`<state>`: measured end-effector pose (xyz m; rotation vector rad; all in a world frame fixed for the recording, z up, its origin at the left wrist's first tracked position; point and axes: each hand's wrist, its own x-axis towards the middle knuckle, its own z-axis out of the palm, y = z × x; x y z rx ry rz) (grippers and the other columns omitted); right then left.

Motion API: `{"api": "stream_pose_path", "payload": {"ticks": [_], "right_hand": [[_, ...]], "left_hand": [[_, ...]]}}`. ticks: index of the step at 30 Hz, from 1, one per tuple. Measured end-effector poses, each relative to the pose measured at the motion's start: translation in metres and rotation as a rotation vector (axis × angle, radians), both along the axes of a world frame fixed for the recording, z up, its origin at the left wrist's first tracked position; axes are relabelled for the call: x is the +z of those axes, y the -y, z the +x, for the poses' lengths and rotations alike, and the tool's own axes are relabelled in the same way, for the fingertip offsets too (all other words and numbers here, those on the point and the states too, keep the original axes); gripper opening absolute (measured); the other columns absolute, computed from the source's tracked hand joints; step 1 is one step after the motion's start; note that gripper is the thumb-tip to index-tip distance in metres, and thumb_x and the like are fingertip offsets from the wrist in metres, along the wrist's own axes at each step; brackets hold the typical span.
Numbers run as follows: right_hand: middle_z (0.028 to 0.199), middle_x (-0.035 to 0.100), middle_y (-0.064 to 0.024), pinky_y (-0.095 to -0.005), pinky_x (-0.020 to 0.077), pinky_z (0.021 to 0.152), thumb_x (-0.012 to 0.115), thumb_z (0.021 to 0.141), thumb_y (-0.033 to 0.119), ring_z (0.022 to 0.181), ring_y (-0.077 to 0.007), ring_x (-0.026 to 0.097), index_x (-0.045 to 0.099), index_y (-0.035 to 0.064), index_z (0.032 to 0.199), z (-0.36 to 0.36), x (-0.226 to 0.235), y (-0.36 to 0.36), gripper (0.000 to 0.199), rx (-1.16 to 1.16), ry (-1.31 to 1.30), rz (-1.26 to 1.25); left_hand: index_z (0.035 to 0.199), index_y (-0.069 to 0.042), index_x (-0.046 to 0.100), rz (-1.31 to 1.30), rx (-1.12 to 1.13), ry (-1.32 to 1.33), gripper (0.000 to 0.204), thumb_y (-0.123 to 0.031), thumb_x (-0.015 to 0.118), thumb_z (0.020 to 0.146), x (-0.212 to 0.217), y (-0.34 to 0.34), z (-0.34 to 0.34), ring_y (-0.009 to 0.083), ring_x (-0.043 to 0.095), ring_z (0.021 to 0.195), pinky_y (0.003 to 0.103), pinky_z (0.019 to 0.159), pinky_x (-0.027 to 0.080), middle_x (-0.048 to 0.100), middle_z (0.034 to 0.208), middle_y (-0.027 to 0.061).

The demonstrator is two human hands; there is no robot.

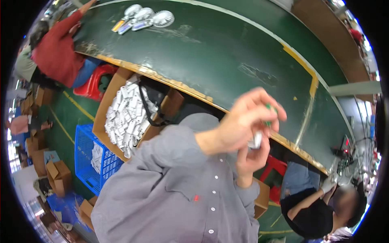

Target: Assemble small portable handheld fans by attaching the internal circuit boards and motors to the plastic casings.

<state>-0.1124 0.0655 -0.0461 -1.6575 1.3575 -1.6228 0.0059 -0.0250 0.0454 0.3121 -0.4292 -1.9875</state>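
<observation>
My left hand [248,115] is raised in front of me at the table edge, slightly blurred. Its thumb and fingers are closed on a small green piece [268,117]. Just below it, my right hand [253,158] has its fingers closed around a small white piece [255,140], partly covered by the fingers. The two hands are close together, and the green piece sits just above the white one. Whether the two pieces touch, I cannot tell.
The green table [210,52] carries several clear round-topped items [144,18] at its far left. A cardboard box [106,137] of small white pieces and a blue crate [87,162] stand left. A red stool [95,83] and co-workers in red [58,52] and black [310,216] flank me.
</observation>
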Motion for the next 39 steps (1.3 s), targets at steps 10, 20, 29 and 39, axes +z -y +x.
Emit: {"api": "stream_pose_path", "payload": {"ticks": [10, 20, 29, 39], "right_hand": [[0.135, 0.052, -0.0131, -0.0425, 0.0415, 0.105, 0.041, 0.102, 0.027, 0.124, -0.0266, 0.051, 0.043, -0.0022, 0.136, -0.016, 0.028, 0.059, 0.045, 0.282, 1.212, 0.523], [0.133, 0.055, -0.0101, -0.0410, 0.0446, 0.102, 0.042, 0.103, 0.028, 0.121, -0.0233, 0.053, 0.047, 0.0032, 0.134, -0.122, -0.001, 0.084, 0.039, -0.089, 1.061, 0.453], [0.107, 0.059, -0.0080, -0.0295, 0.0447, 0.086, 0.058, 0.098, 0.022, 0.095, -0.0157, 0.054, 0.053, -0.0009, 0.121, -0.238, -0.055, 0.096, 0.033, -0.746, -0.247, 0.343], [0.123, 0.058, -0.0248, -0.0449, 0.0436, 0.097, 0.055, 0.090, 0.014, 0.113, -0.0401, 0.056, 0.058, -0.0055, 0.121, -0.382, -0.075, 0.102, 0.037, -0.915, -1.266, 0.317]], "left_hand": [[0.129, -0.002, 0.053, -0.526, 0.877, 1.663, 0.059, -0.025, 0.075, 0.080, -0.079, 0.198, 0.217, 0.0257, 0.059, 0.110, 0.035, 0.092, 0.049, 0.061, 0.119, 0.0174], [0.151, -0.020, 0.031, -0.099, 0.606, 2.779, 0.094, -0.079, 0.045, 0.080, -0.182, 0.284, 0.506, 0.0397, 0.020, 0.144, 0.050, 0.115, 0.018, 0.028, 0.154, 0.0204], [0.144, -0.008, 0.042, -0.272, 0.360, 3.049, 0.075, -0.063, 0.037, 0.094, -0.178, 0.279, 0.439, 0.0375, 0.024, 0.143, 0.048, 0.116, 0.019, 0.036, 0.151, 0.0170], [0.144, 0.004, 0.033, -0.390, 0.477, 2.580, 0.085, -0.062, 0.044, 0.090, -0.157, 0.210, 0.269, 0.0523, 0.017, 0.140, 0.060, 0.114, 0.011, 0.029, 0.149, 0.0311]]}}
